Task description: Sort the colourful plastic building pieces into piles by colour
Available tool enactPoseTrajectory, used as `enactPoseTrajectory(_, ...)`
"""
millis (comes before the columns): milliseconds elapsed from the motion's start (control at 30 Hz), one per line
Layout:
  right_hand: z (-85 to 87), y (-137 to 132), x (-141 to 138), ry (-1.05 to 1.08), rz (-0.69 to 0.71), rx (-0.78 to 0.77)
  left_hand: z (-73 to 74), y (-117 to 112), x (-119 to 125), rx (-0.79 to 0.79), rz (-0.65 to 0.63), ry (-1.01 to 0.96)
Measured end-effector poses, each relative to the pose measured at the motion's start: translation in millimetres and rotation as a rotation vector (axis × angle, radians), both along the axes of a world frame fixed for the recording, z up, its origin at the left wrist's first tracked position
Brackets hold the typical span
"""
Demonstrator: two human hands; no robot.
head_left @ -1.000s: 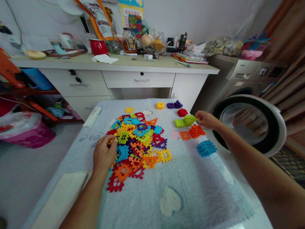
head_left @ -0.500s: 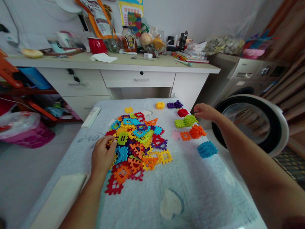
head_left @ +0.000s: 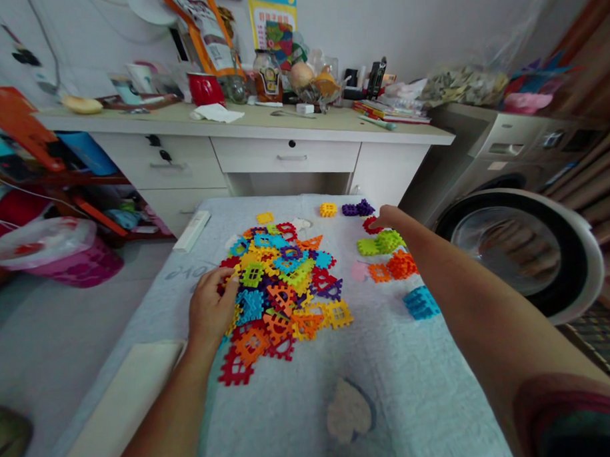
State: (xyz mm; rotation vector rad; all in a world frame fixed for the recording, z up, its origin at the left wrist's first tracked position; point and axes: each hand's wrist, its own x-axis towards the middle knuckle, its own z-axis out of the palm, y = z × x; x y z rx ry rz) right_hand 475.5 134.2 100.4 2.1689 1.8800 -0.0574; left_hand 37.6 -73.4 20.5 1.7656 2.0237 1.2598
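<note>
My left hand [head_left: 212,304] rests at the left edge of a heap of interlocking plastic building pieces [head_left: 279,283], its thumb and fingers curled together. What lies between those fingers is hard to make out. My right hand [head_left: 388,217] reaches to the far right, fingers closed at a small stack of red pieces [head_left: 370,225] and partly covering it. Around it sit sorted groups: yellow pieces [head_left: 328,210], purple pieces [head_left: 358,207], green pieces [head_left: 381,242], orange pieces [head_left: 395,267] and blue pieces [head_left: 420,303], the last partly behind my forearm.
A pale cloth [head_left: 385,386] covers the table. White bars lie along its left side [head_left: 192,231]. Beyond stands a cluttered counter [head_left: 261,127] with drawers. At right is a washing machine with its round door [head_left: 520,247] swung out; a pink bin [head_left: 78,256] stands at left.
My right hand has moved left onto the red stack from the space just right of it. My left hand stays at the heap's edge. The whole view has shifted slightly.
</note>
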Motion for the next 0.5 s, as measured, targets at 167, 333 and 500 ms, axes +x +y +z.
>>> enactPoseTrajectory(167, -2.7, 5, 3, 0.002, 0.039, 0.013, 1.5, 0, 1, -0.003, 0.006, -0.012)
enactPoseTrajectory(333, -5.3, 9, 6, 0.022, 0.082, 0.061, 1.3, 1, 1, 0.003, 0.001, -0.015)
enactPoseTrajectory(500, -14.9, 11, 3, 0.054, 0.029, 0.013, -0.2, 0, 0, -0.002, 0.008, -0.014)
